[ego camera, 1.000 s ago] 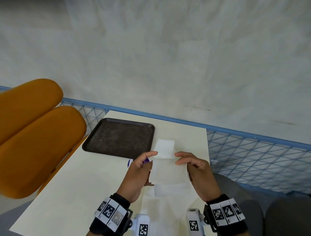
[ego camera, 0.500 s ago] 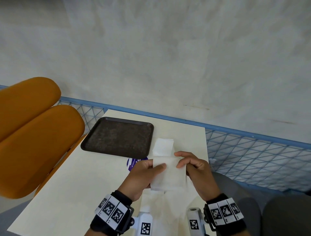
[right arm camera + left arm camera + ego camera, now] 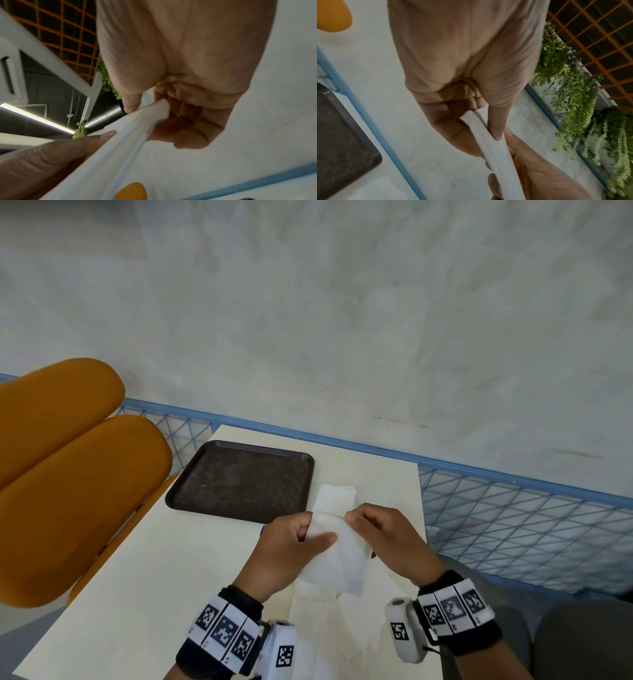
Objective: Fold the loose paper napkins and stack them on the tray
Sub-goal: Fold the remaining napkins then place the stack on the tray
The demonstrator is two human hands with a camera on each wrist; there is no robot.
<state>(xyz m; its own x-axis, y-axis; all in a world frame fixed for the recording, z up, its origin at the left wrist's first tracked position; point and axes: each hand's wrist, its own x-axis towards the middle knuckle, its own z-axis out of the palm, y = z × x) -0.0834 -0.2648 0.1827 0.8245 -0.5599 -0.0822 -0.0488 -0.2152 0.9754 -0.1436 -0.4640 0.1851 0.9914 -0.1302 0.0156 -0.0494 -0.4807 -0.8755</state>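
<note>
Both hands hold one white napkin (image 3: 337,556) just above the worktop (image 3: 144,577), near its right edge. The left hand (image 3: 284,553) pinches the napkin's left side, thumb lying across the top face and fingers curled under it. The right hand (image 3: 387,542) pinches the far right corner between thumb and curled fingers. In both wrist views the napkin shows edge-on as doubled layers, caught between thumb and fingers.

A folded napkin (image 3: 335,497) lies flat on the worktop just beyond the hands, beside the right rim of the tray (image 3: 239,479). The dark tray sits at the far left corner with no napkin on it. More loose napkins (image 3: 325,628) lie spread at the near edge, between the wrists.
</note>
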